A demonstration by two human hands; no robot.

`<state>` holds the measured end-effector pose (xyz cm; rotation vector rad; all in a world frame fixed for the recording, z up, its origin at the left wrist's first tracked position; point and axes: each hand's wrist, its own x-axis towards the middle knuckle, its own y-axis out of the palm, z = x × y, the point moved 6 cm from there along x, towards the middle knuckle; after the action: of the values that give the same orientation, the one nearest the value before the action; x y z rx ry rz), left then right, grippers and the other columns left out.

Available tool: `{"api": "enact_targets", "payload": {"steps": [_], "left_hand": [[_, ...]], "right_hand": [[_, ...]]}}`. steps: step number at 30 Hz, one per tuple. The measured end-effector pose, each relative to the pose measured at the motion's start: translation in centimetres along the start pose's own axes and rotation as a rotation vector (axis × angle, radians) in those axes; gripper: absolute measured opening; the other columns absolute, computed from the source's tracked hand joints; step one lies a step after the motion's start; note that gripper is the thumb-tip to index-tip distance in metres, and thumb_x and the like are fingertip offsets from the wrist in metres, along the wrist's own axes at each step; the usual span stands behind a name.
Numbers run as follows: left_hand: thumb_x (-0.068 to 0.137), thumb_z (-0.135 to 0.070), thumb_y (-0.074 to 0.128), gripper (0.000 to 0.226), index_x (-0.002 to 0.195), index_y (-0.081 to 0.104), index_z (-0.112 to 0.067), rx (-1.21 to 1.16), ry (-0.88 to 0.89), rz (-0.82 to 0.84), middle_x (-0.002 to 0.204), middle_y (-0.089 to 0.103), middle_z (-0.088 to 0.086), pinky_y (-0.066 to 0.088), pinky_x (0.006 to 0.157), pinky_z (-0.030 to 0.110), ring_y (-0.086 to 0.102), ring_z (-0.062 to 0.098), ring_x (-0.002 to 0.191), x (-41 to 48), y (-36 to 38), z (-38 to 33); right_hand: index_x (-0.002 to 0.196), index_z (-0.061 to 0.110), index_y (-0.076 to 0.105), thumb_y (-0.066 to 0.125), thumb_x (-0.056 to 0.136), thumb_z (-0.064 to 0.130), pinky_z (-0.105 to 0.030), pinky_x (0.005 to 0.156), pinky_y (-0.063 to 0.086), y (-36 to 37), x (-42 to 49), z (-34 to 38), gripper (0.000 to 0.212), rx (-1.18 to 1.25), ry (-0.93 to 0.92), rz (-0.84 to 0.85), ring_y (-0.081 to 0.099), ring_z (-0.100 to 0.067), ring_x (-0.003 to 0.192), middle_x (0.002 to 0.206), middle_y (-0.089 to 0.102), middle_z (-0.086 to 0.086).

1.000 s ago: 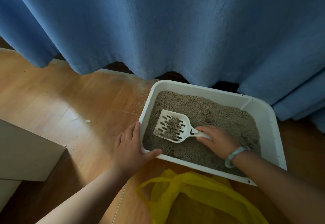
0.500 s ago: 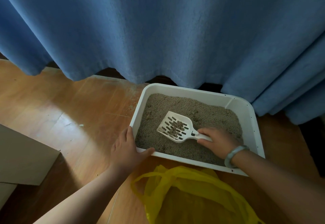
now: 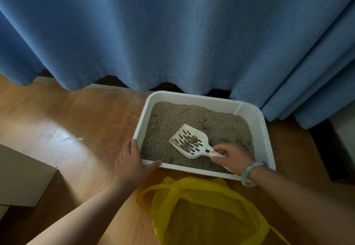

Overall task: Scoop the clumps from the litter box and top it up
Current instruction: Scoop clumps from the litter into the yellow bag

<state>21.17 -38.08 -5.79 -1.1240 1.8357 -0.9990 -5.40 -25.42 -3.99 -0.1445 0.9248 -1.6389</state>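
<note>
A white litter box [image 3: 194, 97] filled with grey-brown litter [image 3: 221, 121] stands on the wooden floor by the curtain. My right hand [image 3: 233, 157] grips the handle of a white slotted scoop [image 3: 189, 142] held just above the litter. A small heap of dark clumps [image 3: 190, 141] lies in the scoop's bowl. My left hand [image 3: 131, 165] holds the box's near left corner, thumb lying along the front rim. An open yellow plastic bag [image 3: 203, 210] lies on the floor in front of the box.
A blue curtain [image 3: 172, 33] hangs behind the box down to the floor. A cardboard box [image 3: 21, 175] sits at the left edge. A dark piece of furniture [image 3: 342, 144] stands to the right. Bare wooden floor [image 3: 67, 125] lies to the left.
The scoop has shifted right and toward the box's near side, and loose litter has sifted out, leaving darker clumps. My left hand keeps its hold on the corner. The camera view has tilted.
</note>
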Motion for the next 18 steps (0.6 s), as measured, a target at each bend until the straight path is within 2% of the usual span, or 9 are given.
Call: {"api": "enact_targets", "payload": {"steps": [3,8,12,15,18], "left_hand": [[0.072,-0.067,0.061,0.105,0.149,0.014,-0.012,0.001,0.011,-0.014,0.154,0.016,0.007,0.022,0.113,0.043,0.019,0.028,0.140,-0.2,-0.3,-0.2],[0.072,-0.064,0.065,0.106,0.149,0.015,-0.010,-0.022,0.014,0.007,0.154,0.016,0.007,0.023,0.113,0.042,0.019,0.026,0.140,-0.4,-0.7,-0.3],[0.074,-0.058,0.068,0.104,0.149,0.016,-0.008,-0.042,0.039,0.000,0.154,0.016,0.007,0.024,0.111,0.037,0.019,0.024,0.140,-0.5,-1.0,-0.5],[0.073,-0.051,0.072,0.101,0.148,0.021,-0.007,-0.090,0.066,-0.013,0.153,0.019,0.007,0.026,0.109,0.035,0.022,0.022,0.139,-0.6,-1.2,-0.5],[0.072,-0.044,0.075,0.097,0.146,0.024,-0.007,-0.145,0.079,-0.013,0.152,0.021,0.007,0.028,0.108,0.035,0.023,0.021,0.138,-0.7,-1.3,-0.2]], "right_hand": [[0.116,0.020,0.064,0.067,0.084,0.020,-0.018,0.073,0.048,-0.2,-1.0,-0.4,0.033,0.095,0.017,0.025,0.062,0.000,0.083,0.096,0.067,0.011],[0.121,0.026,0.060,0.069,0.082,0.024,-0.029,0.087,0.053,-0.3,-4.2,-1.2,0.040,0.146,0.032,0.117,0.064,-0.003,0.095,0.105,0.068,0.012],[0.105,0.044,0.058,0.069,0.082,0.019,-0.022,0.081,0.052,0.0,-7.3,-1.4,0.036,0.148,-0.001,0.186,0.063,-0.001,0.090,0.100,0.066,0.011],[0.103,0.039,0.060,0.072,0.079,0.012,-0.017,0.076,0.051,0.4,-8.9,-2.3,0.038,0.097,-0.047,0.180,0.061,0.004,0.083,0.095,0.064,0.007],[0.100,0.040,0.060,0.075,0.076,0.017,-0.011,0.067,0.042,1.2,-9.8,-3.5,0.036,-0.033,-0.109,0.212,0.054,0.005,0.074,0.086,0.059,0.009]]}}
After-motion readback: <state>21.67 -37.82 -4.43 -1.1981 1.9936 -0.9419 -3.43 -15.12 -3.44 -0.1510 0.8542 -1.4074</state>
